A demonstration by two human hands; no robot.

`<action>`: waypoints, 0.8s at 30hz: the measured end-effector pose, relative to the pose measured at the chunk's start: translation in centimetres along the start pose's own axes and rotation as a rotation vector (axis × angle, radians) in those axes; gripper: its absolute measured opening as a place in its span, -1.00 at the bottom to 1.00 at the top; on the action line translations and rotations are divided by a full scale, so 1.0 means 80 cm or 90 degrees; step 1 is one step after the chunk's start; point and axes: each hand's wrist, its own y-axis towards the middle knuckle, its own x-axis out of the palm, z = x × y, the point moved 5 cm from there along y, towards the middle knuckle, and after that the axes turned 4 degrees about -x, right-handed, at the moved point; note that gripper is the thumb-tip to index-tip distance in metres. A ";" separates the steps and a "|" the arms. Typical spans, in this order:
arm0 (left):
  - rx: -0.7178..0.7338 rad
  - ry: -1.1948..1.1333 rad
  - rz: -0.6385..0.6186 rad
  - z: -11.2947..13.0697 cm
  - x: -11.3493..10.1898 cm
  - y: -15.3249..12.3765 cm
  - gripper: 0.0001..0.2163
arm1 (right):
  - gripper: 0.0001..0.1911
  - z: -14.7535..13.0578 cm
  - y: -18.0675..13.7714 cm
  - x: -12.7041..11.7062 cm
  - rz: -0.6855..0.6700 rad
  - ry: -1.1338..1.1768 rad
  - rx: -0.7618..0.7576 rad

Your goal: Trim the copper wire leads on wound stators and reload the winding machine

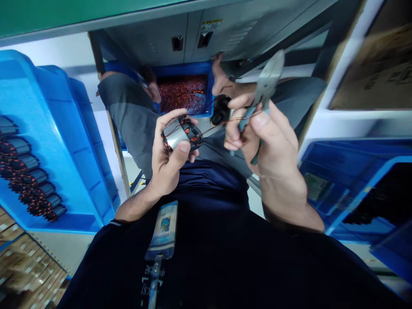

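My left hand (167,156) grips a small motor stator (180,134), a silver metal core with copper windings, held in front of my chest. A thin copper wire (216,125) runs from it toward my right hand (268,148). That hand is closed on a pair of cutting pliers (265,86) with blue handles, jaws pointing up and away, and its fingertips pinch the wire. Both hands are close together, about a hand's width apart.
A blue bin (48,141) at left holds a row of several wound stators (28,171). Another blue bin (354,180) sits at right. Ahead, a person in grey (131,116) works over a blue tray of copper scrap (183,92). A badge (163,229) hangs on my chest.
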 end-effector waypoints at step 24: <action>0.018 0.018 -0.020 0.008 0.010 -0.008 -0.40 | -0.35 -0.055 -0.034 0.015 -0.090 -0.330 -0.231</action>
